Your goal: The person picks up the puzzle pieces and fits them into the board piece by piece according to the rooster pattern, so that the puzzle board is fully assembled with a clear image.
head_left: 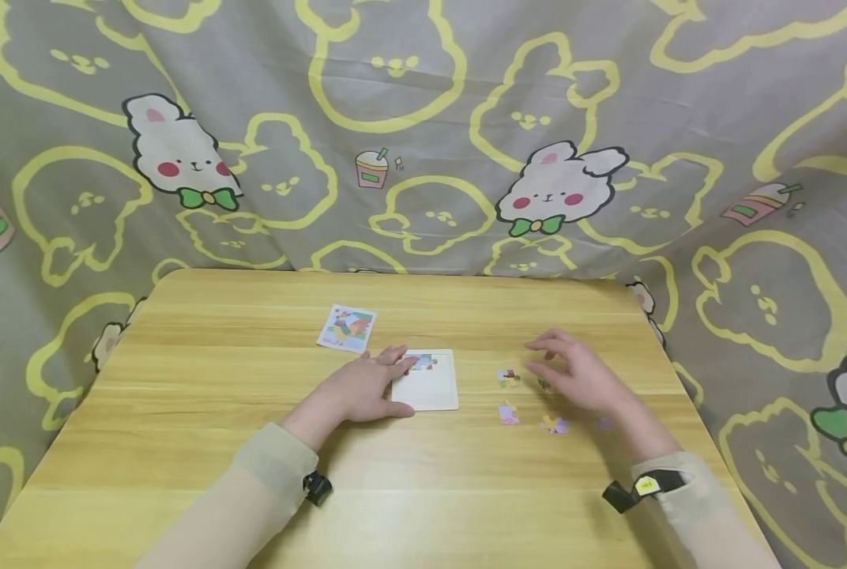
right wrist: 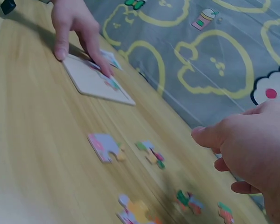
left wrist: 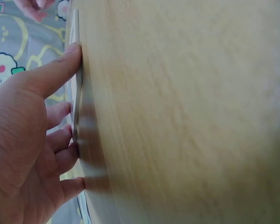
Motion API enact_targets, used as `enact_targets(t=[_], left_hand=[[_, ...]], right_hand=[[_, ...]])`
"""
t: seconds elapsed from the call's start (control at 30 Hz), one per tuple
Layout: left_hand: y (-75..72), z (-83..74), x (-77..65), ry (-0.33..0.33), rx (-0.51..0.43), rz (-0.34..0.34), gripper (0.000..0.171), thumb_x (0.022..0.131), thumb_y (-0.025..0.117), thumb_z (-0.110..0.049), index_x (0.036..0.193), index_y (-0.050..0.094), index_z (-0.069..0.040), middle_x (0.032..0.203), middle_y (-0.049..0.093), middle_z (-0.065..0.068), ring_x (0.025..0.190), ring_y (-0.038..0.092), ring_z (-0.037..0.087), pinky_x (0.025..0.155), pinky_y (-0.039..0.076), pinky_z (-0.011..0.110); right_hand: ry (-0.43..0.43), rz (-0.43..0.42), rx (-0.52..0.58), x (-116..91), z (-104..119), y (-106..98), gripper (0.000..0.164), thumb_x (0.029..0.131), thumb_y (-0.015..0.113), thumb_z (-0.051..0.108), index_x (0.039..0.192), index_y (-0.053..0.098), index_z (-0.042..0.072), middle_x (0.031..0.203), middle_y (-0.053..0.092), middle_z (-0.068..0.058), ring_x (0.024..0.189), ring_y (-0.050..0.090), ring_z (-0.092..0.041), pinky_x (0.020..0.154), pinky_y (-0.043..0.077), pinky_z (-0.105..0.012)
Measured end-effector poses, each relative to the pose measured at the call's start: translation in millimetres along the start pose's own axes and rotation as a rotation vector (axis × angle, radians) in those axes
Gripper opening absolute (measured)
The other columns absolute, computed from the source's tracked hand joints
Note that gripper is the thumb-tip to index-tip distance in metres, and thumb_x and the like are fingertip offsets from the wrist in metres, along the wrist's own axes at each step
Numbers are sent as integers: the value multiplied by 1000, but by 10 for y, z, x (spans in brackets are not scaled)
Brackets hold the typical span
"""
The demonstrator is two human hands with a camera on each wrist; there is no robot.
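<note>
A white square puzzle tray (head_left: 427, 393) lies flat on the table. Across its left side rests my left hand (head_left: 363, 387), with the thumb at the near left corner and the index fingertip touching joined jigsaw pieces (head_left: 425, 363) along the tray's far edge. My right hand (head_left: 585, 378) hovers above loose jigsaw pieces, holding nothing, its fingers loosely bent. Below and beside it lie a piece with yellow and red (head_left: 509, 378), a lilac piece (head_left: 508, 413) and a yellow-and-purple piece (head_left: 555, 425). The right wrist view shows a green-and-blue piece (right wrist: 189, 202) and a reddish piece (right wrist: 226, 213).
A picture card (head_left: 348, 328) with a colourful bird-like design lies beyond the left hand. The wooden table (head_left: 217, 379) meets a patterned curtain (head_left: 423, 158) at its back and sides. Each wrist wears a black camera strap (head_left: 317, 487).
</note>
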State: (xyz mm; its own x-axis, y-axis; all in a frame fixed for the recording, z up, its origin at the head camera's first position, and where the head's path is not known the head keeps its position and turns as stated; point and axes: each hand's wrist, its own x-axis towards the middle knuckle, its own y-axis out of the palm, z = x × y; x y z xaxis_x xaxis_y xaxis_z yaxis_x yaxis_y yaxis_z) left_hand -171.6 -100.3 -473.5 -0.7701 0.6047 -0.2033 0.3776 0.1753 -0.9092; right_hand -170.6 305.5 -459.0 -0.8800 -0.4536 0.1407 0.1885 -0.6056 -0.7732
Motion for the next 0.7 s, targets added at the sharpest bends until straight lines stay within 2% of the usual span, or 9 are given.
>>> enact_targets(t=[0.17,0.43,0.7], left_hand=[[15,17,9,-4,12,1,95,93,70,-68,168,34,-22,174,23,5,156,31,30,126,22,57],[32,39,21,-6,17,1,96,92,69,-70,168,34,-23,174,22,5,156,29,30,125,22,57],[18,22,17,2,21,0,96,92,70,-69,168,34,-22,174,23,6,156,30,30,125,23,57]], right_hand=[[43,-6,2,-49,-182,-60,40,101,75,13,136,66,-3,127,63,-16,113,61,-35,95,54,-56],[106,-31,22,-112,-456,-112,43,98,78,11,136,66,-6,126,61,-16,114,60,-36,103,48,-61],[125,-53,-40,-125,-698,-153,37,100,75,10,133,67,-6,129,61,-19,120,58,-44,106,42,-67]])
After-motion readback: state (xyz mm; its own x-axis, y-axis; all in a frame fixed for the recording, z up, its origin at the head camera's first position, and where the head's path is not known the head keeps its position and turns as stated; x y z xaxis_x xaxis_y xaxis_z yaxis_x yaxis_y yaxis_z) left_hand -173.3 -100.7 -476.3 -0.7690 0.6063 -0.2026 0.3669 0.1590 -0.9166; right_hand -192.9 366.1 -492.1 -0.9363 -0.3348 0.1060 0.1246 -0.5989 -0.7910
